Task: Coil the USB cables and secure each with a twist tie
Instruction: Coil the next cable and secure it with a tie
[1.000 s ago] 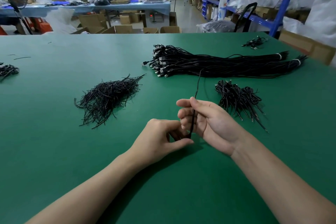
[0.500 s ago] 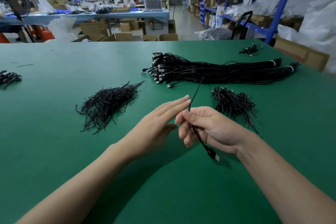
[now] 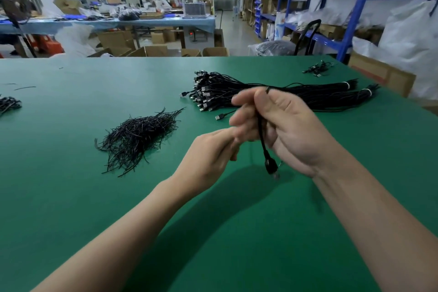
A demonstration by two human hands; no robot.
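Note:
My right hand (image 3: 282, 125) is raised above the green table (image 3: 71, 197), palm toward me, shut on a black USB cable (image 3: 263, 147). The cable runs through the fist and its plug end hangs down below the palm. My left hand (image 3: 208, 156) is just left of it, its fingertips touching the right hand's fingers; whether it grips the cable is hidden. A large bundle of straight black USB cables (image 3: 272, 95) lies behind the hands. A heap of black twist ties (image 3: 139, 135) lies to the left.
A few coiled cables (image 3: 318, 69) lie at the far right edge and another small dark pile (image 3: 9, 104) at the left edge. A cardboard box (image 3: 384, 76) stands beside the table on the right, with blue shelving (image 3: 355, 5) behind.
My right hand has lifted and turned palm toward me with the cable, hiding the pile of coiled cables behind it. My left hand has closed in under its fingers.

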